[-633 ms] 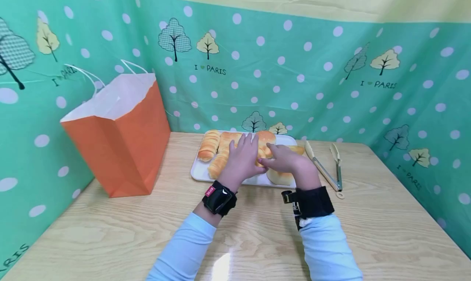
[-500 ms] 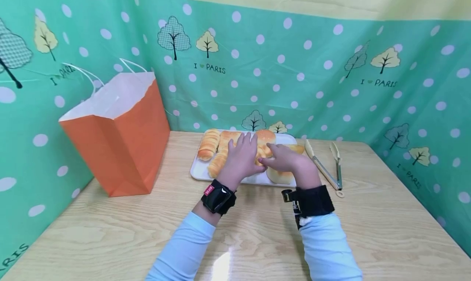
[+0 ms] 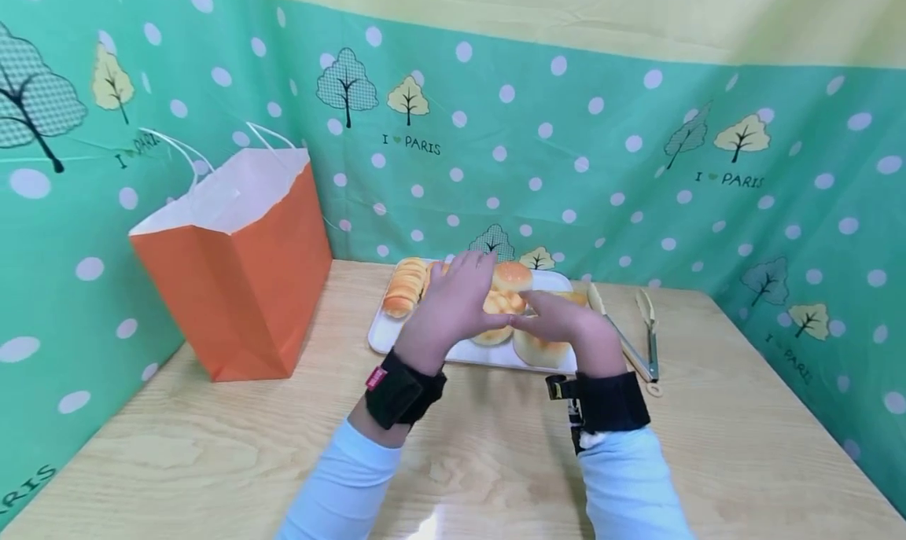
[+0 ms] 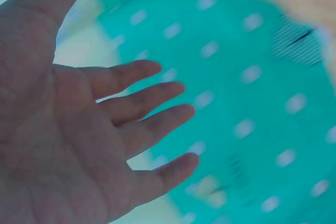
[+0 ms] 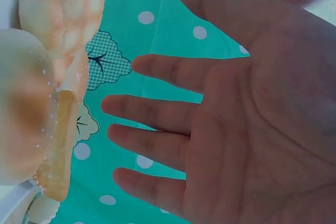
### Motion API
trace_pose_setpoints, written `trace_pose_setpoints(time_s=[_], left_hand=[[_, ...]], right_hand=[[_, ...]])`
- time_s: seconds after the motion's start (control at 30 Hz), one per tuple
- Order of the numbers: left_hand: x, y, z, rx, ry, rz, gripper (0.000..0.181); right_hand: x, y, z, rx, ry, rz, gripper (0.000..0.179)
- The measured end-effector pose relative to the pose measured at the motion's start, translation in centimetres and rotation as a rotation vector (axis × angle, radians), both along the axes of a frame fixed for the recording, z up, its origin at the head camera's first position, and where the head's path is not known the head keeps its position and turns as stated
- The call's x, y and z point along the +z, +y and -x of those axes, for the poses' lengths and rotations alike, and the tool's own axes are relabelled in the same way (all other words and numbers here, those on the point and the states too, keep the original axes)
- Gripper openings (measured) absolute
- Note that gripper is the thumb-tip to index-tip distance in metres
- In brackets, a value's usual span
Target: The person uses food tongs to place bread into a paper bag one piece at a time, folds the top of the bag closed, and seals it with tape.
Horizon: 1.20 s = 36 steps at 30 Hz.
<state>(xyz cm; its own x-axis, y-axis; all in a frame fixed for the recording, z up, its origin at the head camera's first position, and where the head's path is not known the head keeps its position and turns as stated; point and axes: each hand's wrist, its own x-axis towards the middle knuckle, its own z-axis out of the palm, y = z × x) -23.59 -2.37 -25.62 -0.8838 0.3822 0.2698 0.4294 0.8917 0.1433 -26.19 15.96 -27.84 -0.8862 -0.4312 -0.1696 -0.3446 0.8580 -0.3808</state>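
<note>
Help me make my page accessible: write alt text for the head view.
A person's left hand and right hand hover over assorted breads on a white tray. On the wood-grain table, an orange paper bag stands to the left and tongs lie to the right; green polka-dotted cloth hangs behind.

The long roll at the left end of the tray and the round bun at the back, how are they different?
The long roll is stretched out, but the round bun is circular. The long roll has ridges across it, while the round bun has a smooth dome with tiny pale specks. Both are golden brown and on the white tray.
</note>
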Motion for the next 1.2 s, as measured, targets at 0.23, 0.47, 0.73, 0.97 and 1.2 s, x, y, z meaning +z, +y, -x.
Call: trace_pose_setpoints(time_s=[0.23, 0.47, 0.73, 0.97, 1.2], left_hand=[[4.6, -5.3, -3.5, 0.081, 0.191, -0.172, 0.074], [6.7, -13.2, -5.8, 0.412, 0.539, -0.540, 0.043], [5.6, -18.7, -6.0, 0.653, 0.297, -0.477, 0.050], [5.1, -18.9, -5.3, 0.512, 0.264, -0.398, 0.027], [5.7, -15.9, -5.3, 0.236, 0.200, -0.412, 0.015]], right_hand=[[-0.5, -0.3, -0.9, -0.008, -0.029, 0.015, 0.071], [0.7, -0.1, -1.3, -0.024, -0.019, -0.003, 0.069], [1.9, -0.1, -2.1, -0.013, -0.001, -0.014, 0.069], [2.2, -0.8, -2.8, 0.020, 0.033, -0.019, 0.067], [2.2, -1.3, -3.2, 0.024, 0.037, -0.013, 0.068]])
